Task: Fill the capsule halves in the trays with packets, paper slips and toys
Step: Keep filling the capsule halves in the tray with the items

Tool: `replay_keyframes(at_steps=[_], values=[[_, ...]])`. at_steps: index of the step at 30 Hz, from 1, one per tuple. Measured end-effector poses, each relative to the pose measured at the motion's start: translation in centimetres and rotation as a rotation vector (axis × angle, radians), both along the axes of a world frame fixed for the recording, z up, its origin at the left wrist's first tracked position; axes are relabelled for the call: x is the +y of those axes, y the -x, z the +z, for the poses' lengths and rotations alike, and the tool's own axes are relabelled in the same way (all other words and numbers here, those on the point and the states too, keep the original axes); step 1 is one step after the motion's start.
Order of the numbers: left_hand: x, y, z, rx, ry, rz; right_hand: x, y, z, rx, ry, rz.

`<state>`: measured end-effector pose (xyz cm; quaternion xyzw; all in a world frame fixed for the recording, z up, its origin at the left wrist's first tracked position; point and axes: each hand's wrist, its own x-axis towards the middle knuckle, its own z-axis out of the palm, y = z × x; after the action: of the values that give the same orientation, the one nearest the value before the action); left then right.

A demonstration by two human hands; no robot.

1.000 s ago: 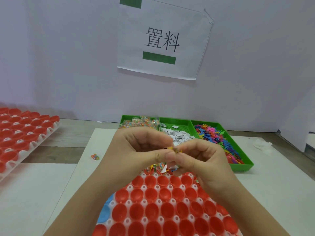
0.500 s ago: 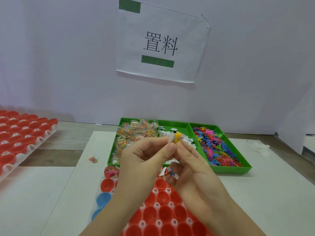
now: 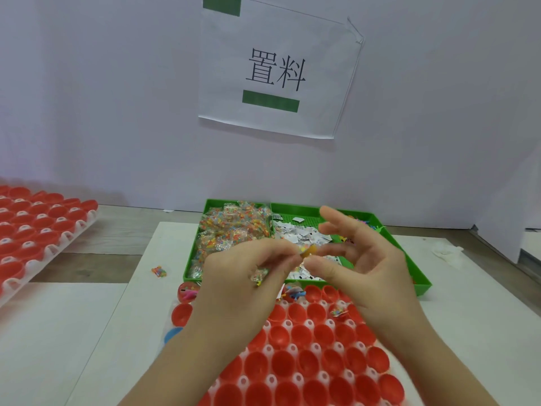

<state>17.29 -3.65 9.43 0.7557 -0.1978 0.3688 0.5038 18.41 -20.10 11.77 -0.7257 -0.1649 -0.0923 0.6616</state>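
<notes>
Both hands, left hand (image 3: 246, 276) and right hand (image 3: 366, 259), pinch one small, blurred orange-yellow toy (image 3: 308, 250) together.

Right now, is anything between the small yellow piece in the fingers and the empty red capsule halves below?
Only the person's own left hand sits above part of the capsule tray; the yellow piece otherwise has open air beneath it.

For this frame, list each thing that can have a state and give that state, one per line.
Left hand: pinching a small orange piece, packet tucked under its fingers.
Right hand: thumb at the same orange piece, other fingers spread.
Green bin: three sections, all stocked.
Near capsule tray: mostly empty red halves; a few far-row halves hold items.
Left capsule tray: red halves, contents not discernible.
Loose packet: lying on the table outside the bin.
</notes>
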Motion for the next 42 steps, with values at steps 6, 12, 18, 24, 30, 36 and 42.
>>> replay_keyframes(at_steps=[6,12,18,24,30,36,42], values=[[0.3,-0.1,-0.1,-0.135,-0.236,0.058,-1.9,-0.2,2.0,-0.269,0.396,0.127],[0.0,0.4,0.5,0.187,-0.023,-0.225,-3.0,-0.7,3.3,-0.251,0.502,0.273],[-0.4,-0.1,-0.1,0.515,0.223,-0.354,-3.1,-1.6,2.8,-0.345,0.640,0.305],[-1.1,-0.6,-2.7,0.544,-0.251,-0.132,-4.0,-5.0,-2.2,-0.070,0.500,0.072],[-2.6,-0.2,-4.5,0.435,-0.811,-0.281,-4.8,-7.0,-5.4,0.061,0.537,0.011],[-3.6,0.7,-5.6,0.456,-1.048,-0.214,-4.9,-7.9,-5.5,0.136,0.662,0.074],[-3.6,0.9,-4.9,0.499,-1.098,-0.187,-4.4,-8.4,-4.8,0.132,0.892,0.155]])
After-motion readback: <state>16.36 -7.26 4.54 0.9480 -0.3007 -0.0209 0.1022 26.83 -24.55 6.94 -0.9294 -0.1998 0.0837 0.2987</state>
